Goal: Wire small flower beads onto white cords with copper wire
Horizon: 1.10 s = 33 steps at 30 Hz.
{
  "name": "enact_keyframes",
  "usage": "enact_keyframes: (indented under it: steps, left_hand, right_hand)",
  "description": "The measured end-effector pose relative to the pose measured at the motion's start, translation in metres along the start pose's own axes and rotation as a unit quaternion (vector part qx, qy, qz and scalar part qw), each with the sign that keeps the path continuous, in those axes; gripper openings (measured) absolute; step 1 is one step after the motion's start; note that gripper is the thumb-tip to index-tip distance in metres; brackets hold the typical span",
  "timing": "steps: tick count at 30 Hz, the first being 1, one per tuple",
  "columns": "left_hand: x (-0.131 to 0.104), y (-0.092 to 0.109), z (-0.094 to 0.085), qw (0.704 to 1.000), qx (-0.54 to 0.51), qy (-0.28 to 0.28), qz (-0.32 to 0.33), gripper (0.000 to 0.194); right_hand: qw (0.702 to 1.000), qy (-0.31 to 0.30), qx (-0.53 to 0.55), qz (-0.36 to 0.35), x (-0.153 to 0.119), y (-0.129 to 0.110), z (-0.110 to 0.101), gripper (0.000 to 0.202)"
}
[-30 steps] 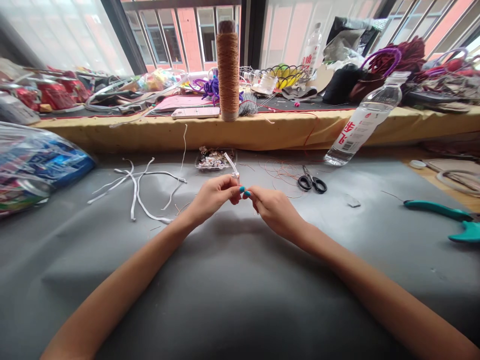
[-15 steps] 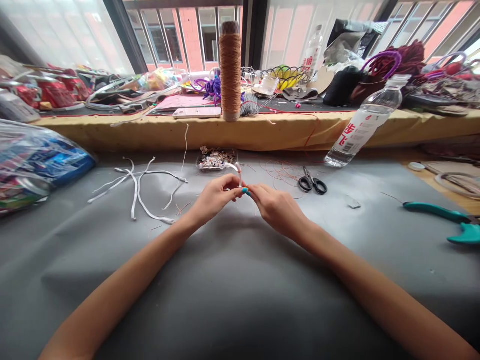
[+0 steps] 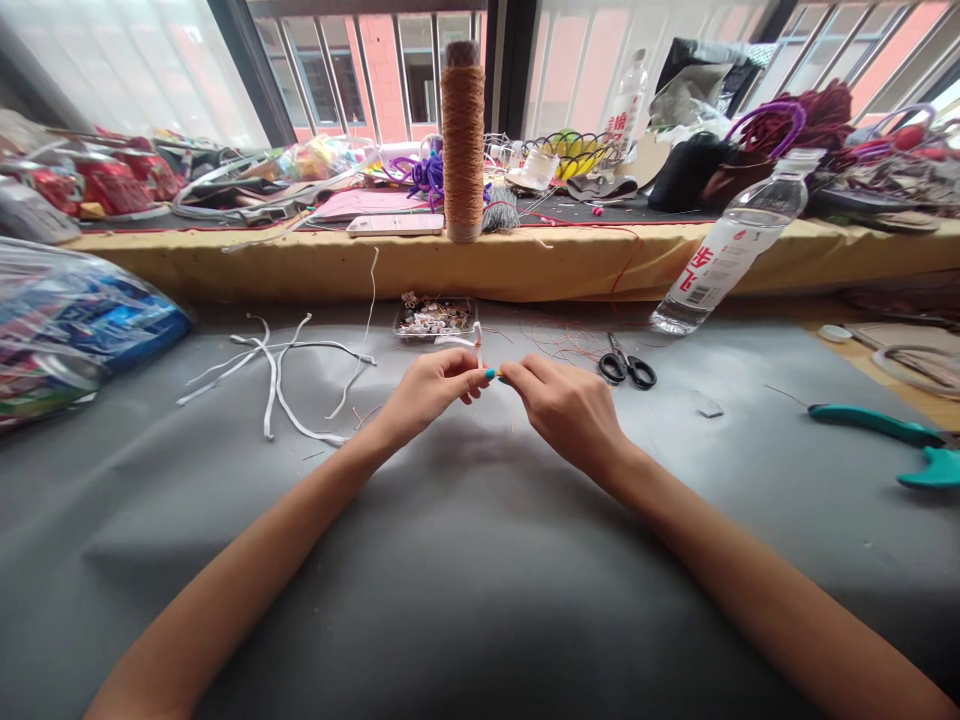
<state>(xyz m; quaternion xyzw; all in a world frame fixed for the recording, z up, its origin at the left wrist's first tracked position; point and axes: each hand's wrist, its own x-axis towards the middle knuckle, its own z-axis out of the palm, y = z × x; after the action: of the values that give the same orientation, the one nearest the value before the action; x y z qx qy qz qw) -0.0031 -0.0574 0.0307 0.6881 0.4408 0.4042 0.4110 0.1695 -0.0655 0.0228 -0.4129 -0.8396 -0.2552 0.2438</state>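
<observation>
My left hand is closed in a pinch on a narrow white cord, whose end sticks up above the fingers with a band of orange-brown thread around it. Close beside it, my right hand is pinched shut. A short bit of orange thread shows between the two sets of fingertips, and the right fingers grip it. Fingers hide the rest of the cord and thread. Just behind the hands sits a clear tray of small beads and charms.
White cords lie to the left. Black-handled scissors rest right of the hands near loose orange thread. Teal-handled pliers lie far right. A water bottle leans on the ledge, where a brown thread spool stands.
My right hand has shifted slightly right, opening a small gap between the fingertips where orange thread shows. My left hand stays nearly in place with the white cord.
</observation>
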Motion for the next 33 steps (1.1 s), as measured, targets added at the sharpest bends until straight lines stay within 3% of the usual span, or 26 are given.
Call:
enact_keyframes:
  steps: [4, 6, 8, 13, 18, 24, 33]
  left_hand:
    - [-0.001, 0.000, -0.004, 0.976, 0.190, 0.105, 0.008, 0.044]
    - [0.000, 0.000, -0.007, 0.960, 0.230, 0.161, 0.001, 0.048]
    - [0.001, -0.001, -0.010, 0.955, 0.235, 0.181, -0.006, 0.041]
    - [0.006, -0.005, -0.012, 0.983, 0.149, 0.106, -0.010, 0.029]
    - [0.006, -0.004, -0.012, 0.994, 0.043, 0.093, -0.039, 0.022]
    - [0.005, -0.003, -0.014, 0.994, -0.046, 0.076, -0.066, 0.026]
    - [0.003, -0.004, -0.012, 0.992, -0.080, 0.066, -0.073, 0.026]
  right_hand:
    - [1.000, -0.005, -0.023, -0.001, 0.001, 0.006, 0.003, 0.022]
    - [1.000, 0.000, -0.029, -0.009, 0.001, 0.008, 0.004, 0.022]
    - [0.999, 0.017, -0.033, -0.019, 0.001, 0.007, 0.004, 0.022]
    - [0.998, 0.024, -0.019, -0.059, 0.001, 0.002, 0.002, 0.022]
    - [0.995, -0.030, 0.005, -0.098, 0.000, -0.001, -0.002, 0.025]
    - [0.990, -0.051, 0.044, -0.126, 0.000, 0.000, -0.002, 0.026]
    - [0.986, -0.080, 0.121, -0.082, 0.000, -0.002, 0.007, 0.028]
